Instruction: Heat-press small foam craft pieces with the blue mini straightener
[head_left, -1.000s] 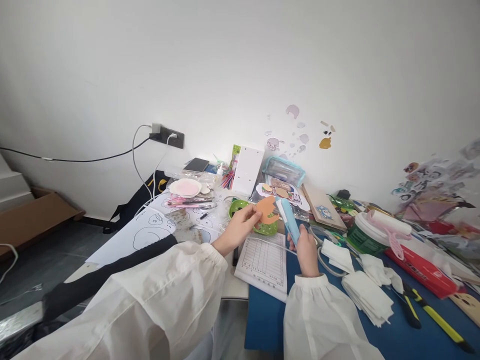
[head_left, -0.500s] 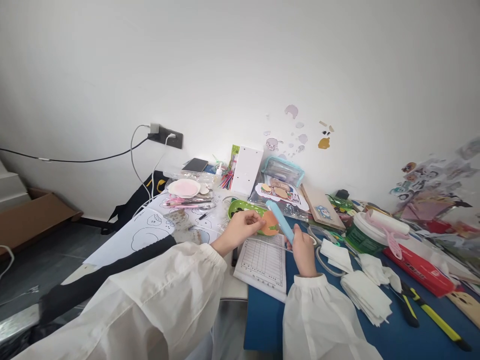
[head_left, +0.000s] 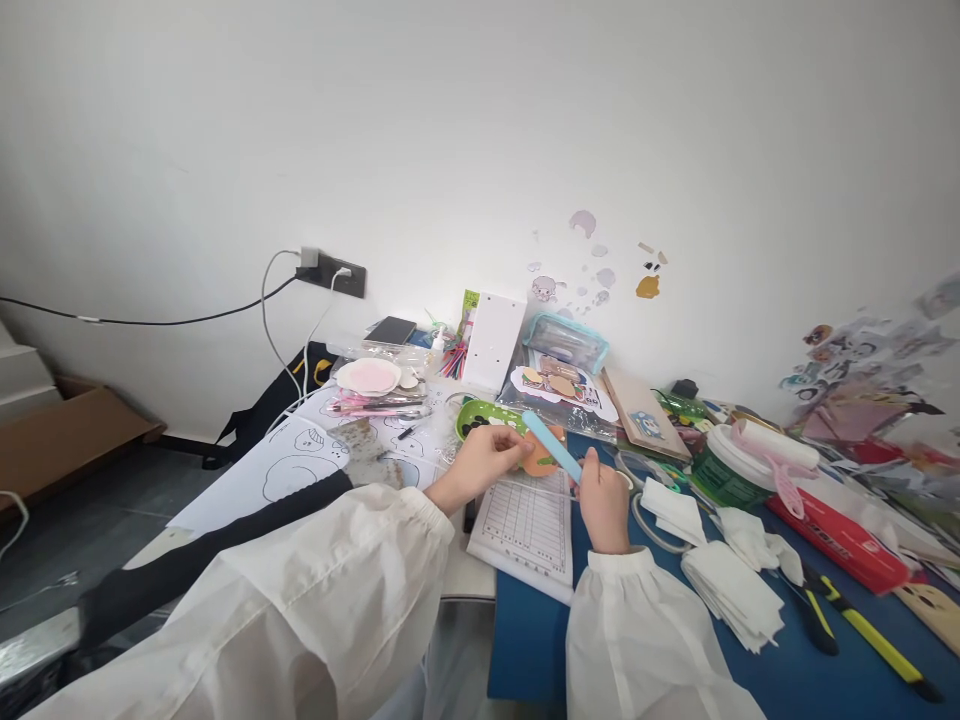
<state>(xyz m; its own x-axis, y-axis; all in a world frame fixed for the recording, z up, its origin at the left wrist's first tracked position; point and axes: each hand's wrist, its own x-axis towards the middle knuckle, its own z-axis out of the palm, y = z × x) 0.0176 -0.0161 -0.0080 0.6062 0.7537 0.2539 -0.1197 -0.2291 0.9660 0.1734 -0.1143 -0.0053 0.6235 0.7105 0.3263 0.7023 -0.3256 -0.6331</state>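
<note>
My left hand [head_left: 491, 462] pinches the left edge of a flat, rounded orange piece [head_left: 537, 463] with a green mark on it. My right hand [head_left: 602, 500] is closed round the lower end of a flat light-blue stick [head_left: 553, 444], which looks like a nail file. The stick slants up and to the left across the orange piece; whether they touch is not clear. Behind my left hand lies a green tray [head_left: 472, 412] with dark and white spots. A printed table sheet [head_left: 523, 525] is beneath both hands.
White folded wipes [head_left: 731, 595], yellow-and-black pliers [head_left: 870, 640], a red packet [head_left: 840, 540] and a green-and-white tub [head_left: 724, 470] crowd the right side. Drawn sheets [head_left: 289, 465], pens [head_left: 379, 404] and a pink-white dish [head_left: 368, 376] lie to the left. A wall stands behind.
The light-blue stick has shifted left and turned so its narrower side shows, lying further across the orange piece. My left hand has barely moved.
</note>
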